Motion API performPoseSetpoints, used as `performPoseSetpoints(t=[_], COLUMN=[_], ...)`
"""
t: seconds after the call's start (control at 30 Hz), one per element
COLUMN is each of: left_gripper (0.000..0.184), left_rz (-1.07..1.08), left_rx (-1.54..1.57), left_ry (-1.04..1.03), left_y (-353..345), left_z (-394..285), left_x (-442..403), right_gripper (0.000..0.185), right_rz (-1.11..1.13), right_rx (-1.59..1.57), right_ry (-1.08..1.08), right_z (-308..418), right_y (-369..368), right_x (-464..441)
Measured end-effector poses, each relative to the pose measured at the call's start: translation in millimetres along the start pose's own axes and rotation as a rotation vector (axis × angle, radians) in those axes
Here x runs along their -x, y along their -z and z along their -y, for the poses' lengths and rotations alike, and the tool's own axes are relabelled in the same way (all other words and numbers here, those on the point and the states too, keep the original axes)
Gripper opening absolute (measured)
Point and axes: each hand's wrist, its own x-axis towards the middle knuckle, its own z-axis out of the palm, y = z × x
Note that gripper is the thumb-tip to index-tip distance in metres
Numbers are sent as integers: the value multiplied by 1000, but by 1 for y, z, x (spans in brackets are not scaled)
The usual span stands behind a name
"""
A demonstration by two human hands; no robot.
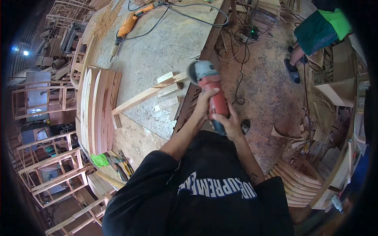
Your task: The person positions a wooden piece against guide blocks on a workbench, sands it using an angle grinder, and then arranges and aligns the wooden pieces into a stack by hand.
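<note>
Both hands grip a red angle grinder (214,92) with a grey head and a round disc at its far left. My left hand (203,103) is wrapped around the body just behind the head. Nearer to me, my right hand (229,122) closes on the rear of the body, by the dark end. The disc touches or hovers at the end of a long wooden piece (145,95); which of the two I cannot tell. Small wooden blocks (167,103) lie under and beside that piece, at the edge of the worktable (157,51).
An orange power tool (128,24) with a dark cord lies at the table's far side. Curved wooden slats (98,110) stand stacked on the left, near pliers (120,167). Cords (242,59) and wood scraps litter the floor. Another person (315,35) stands at upper right.
</note>
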Motion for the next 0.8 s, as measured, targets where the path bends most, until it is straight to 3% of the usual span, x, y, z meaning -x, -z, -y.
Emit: performPoseSetpoints(t=[0.03,0.23,0.3,0.43,0.5,0.63,0.8], left_gripper=[36,35,35,40,43,44,40], left_rz=[15,59,8,45,58,89,104], left_rx=[-26,-162,-128,61,118,212,-29], left_ry=[30,0,7,11,9,-4,54], left_y=[-2,-15,-10,12,16,12,1], left_z=[8,11,3,-15,-21,-18,13], left_x=[-4,-6,3,21,28,27,-4], right_gripper=[68,66,66,71,78,80,78], right_rz=[-10,-77,-44,37,12,20,-25], right_rx=[-139,-80,-127,-43,358,204,-89], right_ry=[-97,65,-113,-103,288,119,-57], right_z=[2,-28,0,6,4,5,-2], right_y=[3,24,3,-22,-32,-28,1], right_x=[3,-3,6,3,-2,0,6])
